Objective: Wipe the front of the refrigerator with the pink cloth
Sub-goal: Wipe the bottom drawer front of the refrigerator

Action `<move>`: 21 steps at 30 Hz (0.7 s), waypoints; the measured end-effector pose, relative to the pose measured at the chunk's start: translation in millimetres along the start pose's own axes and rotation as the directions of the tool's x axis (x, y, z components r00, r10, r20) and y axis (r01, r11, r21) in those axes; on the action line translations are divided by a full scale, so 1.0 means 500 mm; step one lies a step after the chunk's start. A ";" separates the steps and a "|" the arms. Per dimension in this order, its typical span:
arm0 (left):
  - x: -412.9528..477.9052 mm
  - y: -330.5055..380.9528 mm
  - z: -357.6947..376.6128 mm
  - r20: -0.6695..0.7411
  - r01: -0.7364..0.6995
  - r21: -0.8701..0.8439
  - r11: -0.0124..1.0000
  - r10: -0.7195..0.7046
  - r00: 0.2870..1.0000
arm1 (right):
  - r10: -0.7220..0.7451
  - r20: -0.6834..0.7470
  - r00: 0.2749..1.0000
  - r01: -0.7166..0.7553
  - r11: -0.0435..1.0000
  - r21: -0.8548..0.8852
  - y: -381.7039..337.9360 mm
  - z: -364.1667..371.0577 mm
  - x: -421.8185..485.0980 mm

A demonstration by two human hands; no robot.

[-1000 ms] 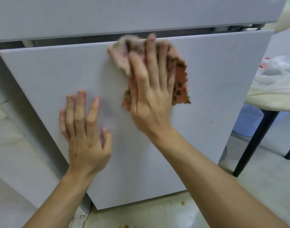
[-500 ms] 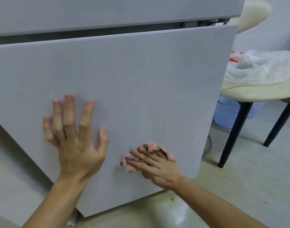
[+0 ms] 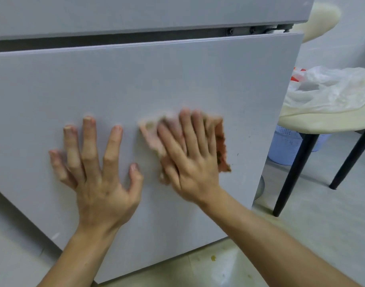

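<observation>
The grey lower door of the refrigerator (image 3: 177, 79) fills most of the view, with the upper door's edge above it. My right hand (image 3: 190, 160) presses the pink cloth (image 3: 150, 135) flat against the middle of the door, fingers straight and pointing up. The cloth shows to the left of the fingers and as an orange-brown spotted edge on the right. My left hand (image 3: 96, 168) rests flat on the door just left of it, fingers spread, holding nothing. The right hand and cloth are blurred.
A round cream table (image 3: 326, 123) on black legs (image 3: 291, 175) stands to the right, with a white plastic bag (image 3: 330, 88) on it. A light blue basket (image 3: 287, 146) sits under it. Small yellow spots (image 3: 213, 258) mark the pale floor below the door.
My right hand swept the cloth from the door's top down to its lower edge, then back up to mid height. My left hand stayed flat on the door.
</observation>
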State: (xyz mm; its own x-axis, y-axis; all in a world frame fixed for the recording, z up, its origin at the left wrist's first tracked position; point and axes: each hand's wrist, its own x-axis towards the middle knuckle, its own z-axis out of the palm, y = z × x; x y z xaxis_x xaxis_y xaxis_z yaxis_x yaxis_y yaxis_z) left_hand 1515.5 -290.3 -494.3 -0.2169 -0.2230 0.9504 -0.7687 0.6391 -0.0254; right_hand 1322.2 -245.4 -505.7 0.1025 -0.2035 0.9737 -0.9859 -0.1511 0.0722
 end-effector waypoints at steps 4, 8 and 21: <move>0.007 0.011 0.001 -0.002 0.013 0.003 1.000 -0.013 1.000 | -0.249 0.339 0.907 0.275 0.961 -0.031 0.057 -0.004 -0.285; 0.010 0.022 0.001 -0.001 0.021 -0.003 1.000 -0.021 1.000 | -0.298 0.550 0.780 0.376 0.926 -0.033 0.091 -0.033 -0.395; 0.024 0.070 0.005 -0.020 -0.007 0.012 1.000 0.008 1.000 | 0.217 -0.108 0.970 -0.154 0.896 0.417 0.125 -0.083 0.139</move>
State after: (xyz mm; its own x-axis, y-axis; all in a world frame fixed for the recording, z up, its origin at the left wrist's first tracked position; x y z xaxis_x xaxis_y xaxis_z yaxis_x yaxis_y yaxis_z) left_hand 1484.7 -272.6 -484.8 -0.2106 -0.2032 0.9562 -0.7745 0.6316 -0.0363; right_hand 1262.4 -229.1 -424.5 -0.1288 -0.1262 0.9836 -0.8437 -0.5073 -0.1756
